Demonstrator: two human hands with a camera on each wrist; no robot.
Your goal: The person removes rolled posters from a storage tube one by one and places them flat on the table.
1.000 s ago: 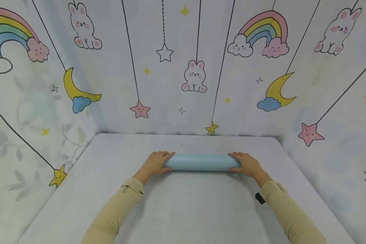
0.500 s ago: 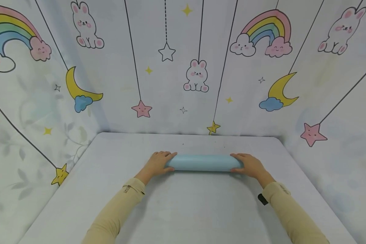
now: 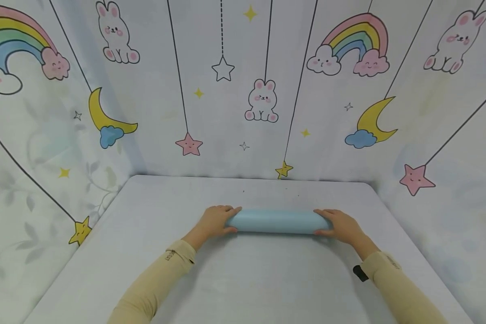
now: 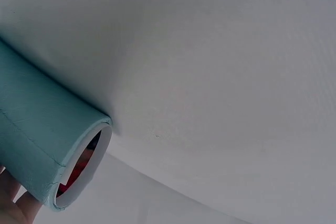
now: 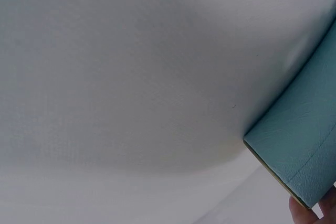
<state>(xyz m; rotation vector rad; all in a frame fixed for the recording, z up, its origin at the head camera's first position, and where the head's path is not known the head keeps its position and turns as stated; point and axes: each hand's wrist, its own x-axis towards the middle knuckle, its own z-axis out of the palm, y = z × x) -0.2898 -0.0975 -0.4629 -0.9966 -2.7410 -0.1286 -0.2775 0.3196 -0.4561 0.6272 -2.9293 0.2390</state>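
Observation:
A light blue tube [image 3: 278, 221] with a leather-like surface lies crosswise over the white table in the head view. My left hand [image 3: 218, 221] grips its left end, thumb on the near side and fingers over the far side. At the other end, my right hand [image 3: 341, 226] holds it the same way. The left wrist view shows the tube's open end [image 4: 81, 166], with a white inner wall and something red and dark inside. A thin yellowish edge [image 5: 275, 174] rims the right end. Fingertips [image 5: 300, 212] show beneath it in the right wrist view.
The white table [image 3: 267, 279] stretches around the tube, its rounded back corners meeting a patterned curtain [image 3: 235, 112] with bunnies, stars, moons and rainbows. A small black piece [image 3: 360, 273] sits at the right sleeve cuff [image 3: 378, 265].
Both hands and the tube have shifted toward me and a little to the right in the last half second. Earlier they stayed nearly still while the head view drifted slightly.

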